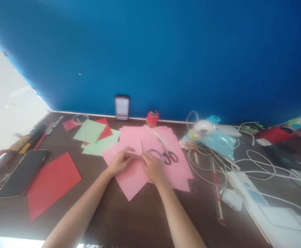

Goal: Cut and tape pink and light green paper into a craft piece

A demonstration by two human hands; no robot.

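Note:
My left hand (123, 161) and my right hand (152, 167) meet over the spread pink paper sheets (132, 187). Both have their fingertips pinched together, and what lies between them is too small and hidden to name. A thin pale strip (141, 146) shows just beyond the fingertips; whether it is held, I cannot tell. Beside my right hand, a roll of clear tape (162, 156) is partly covered by the fingers. Scissors with dark handles (170, 157) lie to its right on the pink paper.
Green sheets (88, 132) and a red sheet (54, 184) are at left, near a dark phone (23, 174). Another phone (122, 107) leans on the blue wall behind a red cylinder (152, 118). White cables, a power strip (248, 189) and a blue packet (219, 141) crowd the right.

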